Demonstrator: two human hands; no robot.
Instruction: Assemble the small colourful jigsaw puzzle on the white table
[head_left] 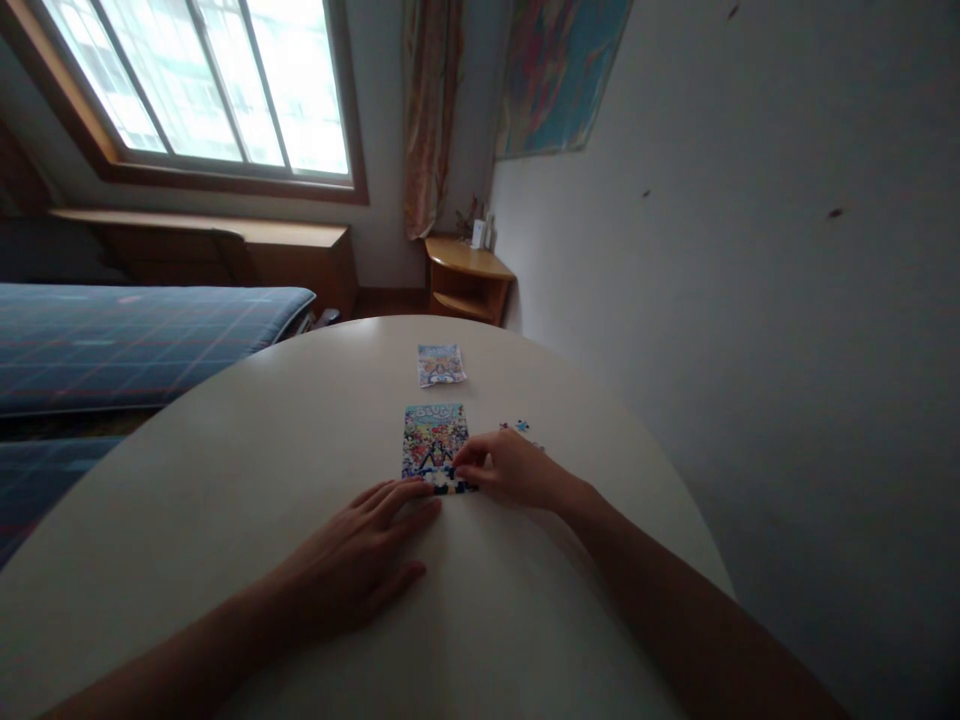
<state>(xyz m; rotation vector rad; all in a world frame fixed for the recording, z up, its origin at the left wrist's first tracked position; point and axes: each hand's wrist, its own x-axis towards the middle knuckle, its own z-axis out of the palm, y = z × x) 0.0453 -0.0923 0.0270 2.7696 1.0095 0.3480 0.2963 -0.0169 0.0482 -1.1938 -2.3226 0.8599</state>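
Note:
A colourful jigsaw puzzle [433,435] lies flat on the white round table, with a pale gap among the pieces near its lower edge. My left hand [379,535] rests palm down, fingers spread, its fingertips at the puzzle's lower left corner. Over the lower right part is my right hand [510,466], thumb and forefinger pinched together at the gap; what they hold, probably small, is hidden by the fingers. Loose puzzle pieces [523,426] lie just beyond the right hand, partly covered by it.
A small printed picture sheet [441,365] lies farther back on the white table [300,400]. A bed with a plaid mattress [142,340] stands at the left. At the right rises a wall [712,300]; a wooden corner shelf [469,260] is behind the table.

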